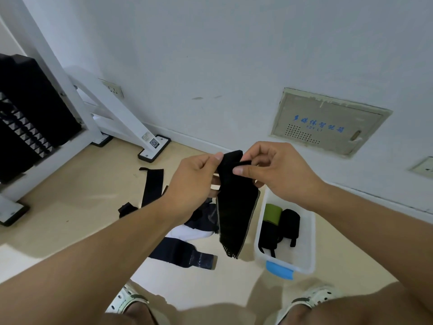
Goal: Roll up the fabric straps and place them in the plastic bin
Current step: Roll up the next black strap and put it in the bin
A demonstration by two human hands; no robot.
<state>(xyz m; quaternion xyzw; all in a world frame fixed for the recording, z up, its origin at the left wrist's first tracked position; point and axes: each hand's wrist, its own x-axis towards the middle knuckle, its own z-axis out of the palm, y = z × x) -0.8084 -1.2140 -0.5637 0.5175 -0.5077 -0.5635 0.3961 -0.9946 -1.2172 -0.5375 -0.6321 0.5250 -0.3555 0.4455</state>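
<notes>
A black fabric strap (pixel 236 207) with an olive edge hangs in the air in front of me. My left hand (pixel 196 174) pinches its top left corner, and my right hand (pixel 271 170) grips the top right, where the end is folded over. Below it to the right stands a translucent white plastic bin (pixel 309 233) with a blue handle. Inside it lie a rolled green-and-black strap (pixel 271 214) and a rolled black strap (pixel 290 222). More straps lie loose on the floor: a black one (pixel 152 188), a navy one (pixel 185 253) and a pile of dark and white ones (pixel 199 221).
A white gym machine frame (pixel 121 113) with a black weight stack (pixel 28 118) stands at the left on the beige floor. A white wall with a panel box (pixel 328 123) rises right behind the bin. My knees and sandalled feet (pixel 126 301) fill the bottom edge.
</notes>
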